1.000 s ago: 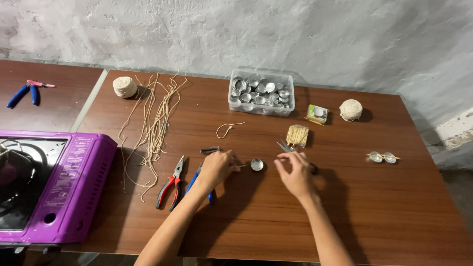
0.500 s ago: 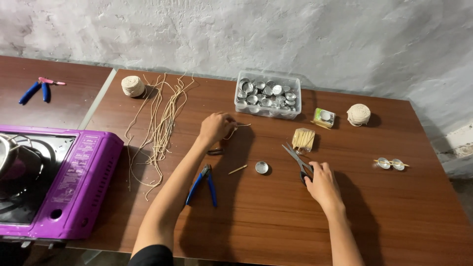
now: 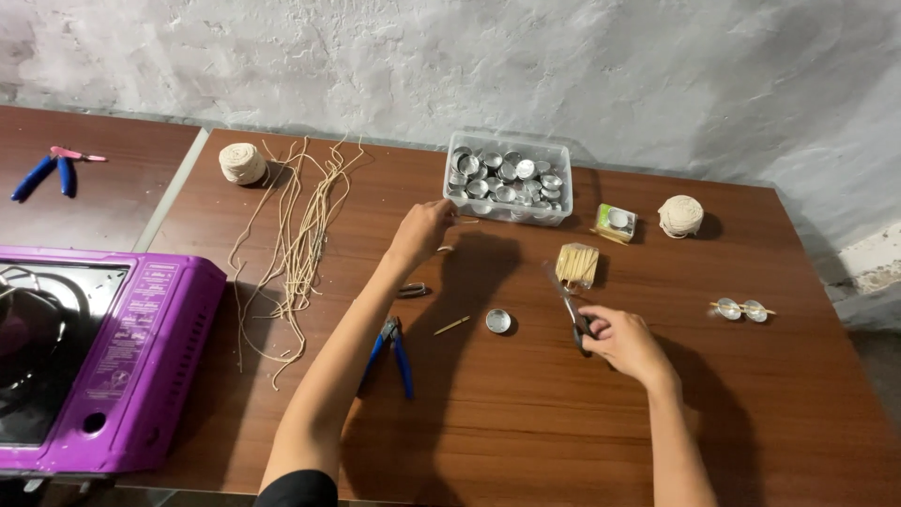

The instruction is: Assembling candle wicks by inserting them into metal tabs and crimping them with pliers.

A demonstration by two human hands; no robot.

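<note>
While the left hand (image 3: 419, 232) pinches a short piece of pale cord (image 3: 462, 222) in a pressed-together grip just in front of the clear plastic tub of small round metal cups (image 3: 507, 178), the right hand (image 3: 627, 340) closes its grip on the dark handles of a pair of steel scissors (image 3: 569, 305), blades pointing away over the brown wood-grain counter (image 3: 526, 422).

Between the hands, on the counter: one single small round metal cup (image 3: 497, 321); beside it, a short wooden stick (image 3: 452, 325); nearer the left forearm, blue-handled pliers (image 3: 392, 351) and a small dark metal clip (image 3: 411, 290).

Beyond the scissors: a bundle of pale wooden sticks (image 3: 577, 264), a small yellow-green packet (image 3: 613, 222), and a cream ball of twine (image 3: 680, 215).

Far right: two metal cups joined under one stick (image 3: 742, 309).

Far left of the counter: a second cream ball of twine (image 3: 242, 162) and a loose spread of long cut cords (image 3: 296, 235).

At the left edge: a purple portable gas stove (image 3: 103, 352); on the adjoining surface, another pair of blue-handled pliers (image 3: 42, 174).
</note>
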